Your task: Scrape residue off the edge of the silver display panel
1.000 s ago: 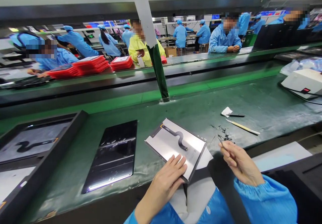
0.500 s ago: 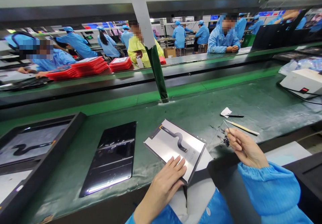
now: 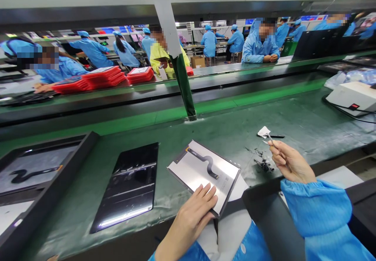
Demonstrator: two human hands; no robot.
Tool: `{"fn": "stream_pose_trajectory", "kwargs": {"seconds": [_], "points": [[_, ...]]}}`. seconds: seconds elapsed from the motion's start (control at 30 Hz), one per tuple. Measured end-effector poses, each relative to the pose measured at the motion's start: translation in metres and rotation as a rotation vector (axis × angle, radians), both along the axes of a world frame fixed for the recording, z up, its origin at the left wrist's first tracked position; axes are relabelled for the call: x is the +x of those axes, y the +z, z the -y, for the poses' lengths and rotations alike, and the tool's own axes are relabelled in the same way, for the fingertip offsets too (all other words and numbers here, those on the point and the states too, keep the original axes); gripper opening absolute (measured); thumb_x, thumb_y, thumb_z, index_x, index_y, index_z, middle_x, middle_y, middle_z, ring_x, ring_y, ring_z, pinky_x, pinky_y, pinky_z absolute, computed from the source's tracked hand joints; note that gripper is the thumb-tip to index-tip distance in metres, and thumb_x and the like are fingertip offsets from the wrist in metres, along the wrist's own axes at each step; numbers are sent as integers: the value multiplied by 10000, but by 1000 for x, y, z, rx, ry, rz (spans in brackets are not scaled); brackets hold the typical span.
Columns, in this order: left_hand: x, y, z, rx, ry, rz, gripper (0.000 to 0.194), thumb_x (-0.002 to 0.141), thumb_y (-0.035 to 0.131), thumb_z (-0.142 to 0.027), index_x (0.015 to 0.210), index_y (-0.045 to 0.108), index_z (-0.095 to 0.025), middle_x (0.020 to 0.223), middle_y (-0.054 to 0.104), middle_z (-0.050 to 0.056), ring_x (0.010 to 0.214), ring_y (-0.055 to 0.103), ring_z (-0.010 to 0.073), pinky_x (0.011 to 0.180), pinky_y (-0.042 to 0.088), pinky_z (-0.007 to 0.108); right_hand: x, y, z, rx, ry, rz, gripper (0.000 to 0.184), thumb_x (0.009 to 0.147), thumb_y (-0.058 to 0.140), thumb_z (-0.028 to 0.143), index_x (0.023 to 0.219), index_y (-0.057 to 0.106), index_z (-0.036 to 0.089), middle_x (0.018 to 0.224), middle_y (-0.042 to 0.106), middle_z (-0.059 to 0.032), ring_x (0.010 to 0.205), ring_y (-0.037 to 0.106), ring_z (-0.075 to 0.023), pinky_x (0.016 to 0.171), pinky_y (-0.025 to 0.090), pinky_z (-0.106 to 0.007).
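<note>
My left hand (image 3: 197, 209) lies over the near corner of a silver-backed display panel (image 3: 183, 169), fingers flat on its back and thumb at the edge. A black flex cable (image 3: 209, 162) curves across the panel's back. My right hand (image 3: 290, 161) pinches metal tweezers (image 3: 270, 139), their tips by a small white wipe (image 3: 264, 131). A dark slim tool (image 3: 278, 136) lies beside the wipe. A pale-handled knife is mostly behind my right hand. Black scraps (image 3: 264, 164) lie left of that hand. To the panel's left rests a glossy black glass sheet (image 3: 129, 186).
At left stands a black tray (image 3: 63, 180) holding another panel. A green post (image 3: 185, 90) rises from the green bench (image 3: 223, 130). A white box (image 3: 351, 96) with a cable sits at far right. Red stacks (image 3: 102, 77) and people are across the line.
My right hand with the tweezers has moved up and slightly right, from the black scraps to the white wipe. My left hand and the display panel stay nearly in place.
</note>
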State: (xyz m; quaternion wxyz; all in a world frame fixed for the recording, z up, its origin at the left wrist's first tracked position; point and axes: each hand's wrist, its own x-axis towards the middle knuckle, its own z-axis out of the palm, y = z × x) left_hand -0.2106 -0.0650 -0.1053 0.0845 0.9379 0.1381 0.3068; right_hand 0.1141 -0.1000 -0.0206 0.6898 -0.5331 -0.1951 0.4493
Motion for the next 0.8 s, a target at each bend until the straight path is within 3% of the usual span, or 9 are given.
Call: {"fn": "stream_pose_trajectory", "kwargs": {"seconds": [0.47,0.57,0.63,0.8], "points": [[-2,1,0,-23,7,-44,363,1022,470,-204,1377,521,-150,1367,620,124,1363,487,248,1124,433,433,15,18,-6,49,-62,45,334,530,891,378,688,694,160,523,418,86,388,245,-9,315,187,-139],[-4,11,1,-90,7,-70,429,983,567,-332,1376,513,-169,1371,618,123,1340,518,259,1118,443,427,-8,23,11,55,-40,85,346,542,902,402,674,694,157,516,454,71,400,260,-19,330,165,-154],[-2,22,0,-158,14,-84,412,949,612,-404,1306,561,-204,1328,652,102,1296,568,261,1098,472,415,-35,24,27,44,63,165,380,612,876,445,586,616,169,506,486,50,419,284,-36,359,176,-173],[26,49,-5,-278,92,35,239,969,586,-382,1151,618,-232,1110,713,76,1070,697,221,948,575,354,-97,23,48,33,431,242,347,785,740,481,673,632,171,512,476,53,443,300,-66,414,211,-216]]}}
